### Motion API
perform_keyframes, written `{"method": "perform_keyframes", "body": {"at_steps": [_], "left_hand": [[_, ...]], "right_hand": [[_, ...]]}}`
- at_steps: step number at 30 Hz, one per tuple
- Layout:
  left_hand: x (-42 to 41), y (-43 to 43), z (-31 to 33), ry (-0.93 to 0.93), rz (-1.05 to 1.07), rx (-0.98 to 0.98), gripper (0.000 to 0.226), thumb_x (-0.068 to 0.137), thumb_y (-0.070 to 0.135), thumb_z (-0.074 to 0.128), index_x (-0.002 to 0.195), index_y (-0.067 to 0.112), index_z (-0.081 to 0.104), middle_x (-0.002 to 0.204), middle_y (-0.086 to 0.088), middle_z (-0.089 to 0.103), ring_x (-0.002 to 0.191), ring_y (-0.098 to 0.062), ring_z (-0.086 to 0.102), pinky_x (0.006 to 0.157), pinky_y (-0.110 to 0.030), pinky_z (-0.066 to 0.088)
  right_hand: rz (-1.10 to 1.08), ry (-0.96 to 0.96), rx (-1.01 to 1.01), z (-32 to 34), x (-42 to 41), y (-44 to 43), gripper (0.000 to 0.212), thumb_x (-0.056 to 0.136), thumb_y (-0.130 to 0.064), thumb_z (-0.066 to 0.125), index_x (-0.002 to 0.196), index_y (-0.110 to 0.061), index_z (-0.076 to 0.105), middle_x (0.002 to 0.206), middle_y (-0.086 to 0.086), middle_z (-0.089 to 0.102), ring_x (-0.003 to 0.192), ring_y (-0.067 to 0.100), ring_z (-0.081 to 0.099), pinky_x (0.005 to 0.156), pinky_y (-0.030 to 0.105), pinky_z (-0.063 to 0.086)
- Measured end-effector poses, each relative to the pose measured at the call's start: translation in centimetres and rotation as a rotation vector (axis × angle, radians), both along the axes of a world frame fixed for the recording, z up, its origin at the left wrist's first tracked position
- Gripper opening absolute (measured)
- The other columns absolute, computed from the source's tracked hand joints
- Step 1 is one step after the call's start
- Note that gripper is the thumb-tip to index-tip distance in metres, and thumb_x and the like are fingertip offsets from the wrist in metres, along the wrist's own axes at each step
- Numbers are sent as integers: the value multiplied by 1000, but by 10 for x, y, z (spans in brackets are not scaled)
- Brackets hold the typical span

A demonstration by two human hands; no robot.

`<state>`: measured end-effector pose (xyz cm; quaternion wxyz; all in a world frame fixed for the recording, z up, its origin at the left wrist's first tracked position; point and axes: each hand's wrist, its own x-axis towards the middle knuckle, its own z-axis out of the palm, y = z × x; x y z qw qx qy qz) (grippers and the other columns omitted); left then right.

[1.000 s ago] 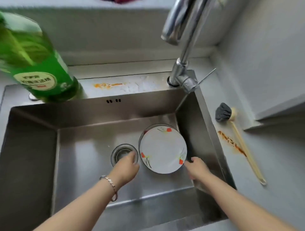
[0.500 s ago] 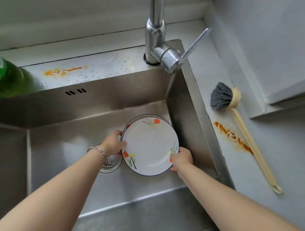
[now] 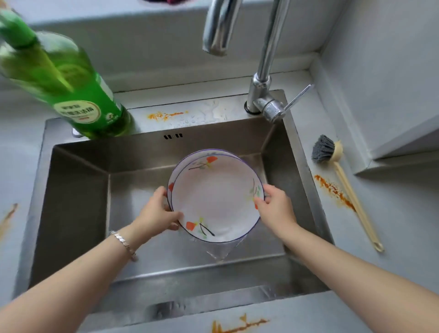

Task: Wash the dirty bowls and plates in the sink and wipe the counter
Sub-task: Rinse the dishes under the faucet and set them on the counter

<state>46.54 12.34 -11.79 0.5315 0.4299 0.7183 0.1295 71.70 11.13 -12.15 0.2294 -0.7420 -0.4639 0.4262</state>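
Left hand (image 3: 158, 215), right hand (image 3: 275, 206) gripping plate (image 3: 215, 197) rims.

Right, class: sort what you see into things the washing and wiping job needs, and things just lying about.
Part of the job:
white flowered plates, held by left hand and right hand
steel sink
chrome tap
green detergent bottle
grey-bristled wooden dish brush
orange stains on counter

Lying about:
dark red item, top edge

Both forearms bare, no sleeves; silver chain-link bracelet (image 3: 125, 244) on left wrist.
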Motion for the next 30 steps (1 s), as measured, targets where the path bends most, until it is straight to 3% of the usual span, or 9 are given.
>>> {"method": "perform_keyframes", "body": {"at_steps": [3, 6, 8, 11, 14, 20, 23, 27, 30], "left_hand": [[-18, -16, 39, -29, 53, 135, 38, 79, -6, 63, 87, 21, 38, 87, -13, 67, 71, -24, 69, 61, -36, 59], [-40, -30, 71, -32, 91, 259, 35, 81, -2, 65, 88, 21, 39, 86, -11, 68, 70, -20, 70, 63, -35, 59], [-56, -38, 88, -22, 93, 334, 34, 81, 4, 67, 90, 22, 40, 84, -7, 68, 67, -16, 70, 59, -30, 59], [-80, -46, 109, -26, 109, 414, 34, 82, 9, 69, 91, 26, 41, 87, -2, 66, 73, -14, 70, 58, -27, 58], [-101, -51, 125, -21, 137, 484, 37, 82, 8, 68, 88, 31, 40, 91, -2, 65, 85, -19, 68, 66, -38, 60], [-128, -59, 150, -51, 218, 608, 40, 83, 3, 67, 87, 33, 40, 88, -5, 67, 88, -24, 68, 72, -46, 59], [-132, -60, 156, -44, 235, 650, 40, 83, 1, 65, 86, 32, 40, 86, -7, 67, 85, -25, 68, 71, -45, 58], [-131, -62, 159, 10, 242, 691, 41, 82, 1, 65, 85, 32, 38, 80, -2, 67, 80, -19, 67, 60, -28, 56], [-129, -61, 162, 0, 254, 701, 42, 83, 0, 64, 85, 31, 37, 82, -4, 67, 80, -19, 66, 58, -24, 53]], "right_hand": [[77, -7, 171, 43, -19, -2, 13, 87, -11, 54, 79, -18, 62, 48, -4, 47, 47, 10, 39, 48, 18, 31], [117, 16, 311, 76, -39, -6, 13, 91, -14, 53, 82, -13, 63, 52, -1, 53, 48, 9, 45, 52, 19, 34], [139, 51, 365, 91, -55, -9, 12, 91, -14, 53, 88, -13, 65, 65, 9, 64, 60, 24, 54, 59, 27, 39], [138, 113, 455, 110, -78, -11, 15, 91, -18, 54, 97, -25, 66, 70, -8, 69, 61, 9, 53, 63, 27, 44], [160, 154, 550, 126, -98, -11, 22, 91, -18, 54, 107, -28, 65, 72, -12, 69, 64, 4, 54, 66, 26, 45], [210, 185, 665, 150, -127, -7, 29, 91, -19, 55, 116, -33, 61, 85, 28, 63, 66, 31, 54, 69, 43, 50], [226, 159, 708, 159, -133, -4, 32, 91, -23, 56, 115, -44, 59, 83, 32, 62, 60, 25, 47, 63, 41, 47], [253, 148, 727, 165, -137, -2, 30, 92, -26, 56, 121, -34, 59, 84, 34, 61, 74, 47, 56, 70, 45, 50], [249, 129, 755, 167, -137, 0, 33, 92, -25, 56, 124, -28, 58, 85, 29, 64, 74, 45, 56, 70, 42, 50]]}}
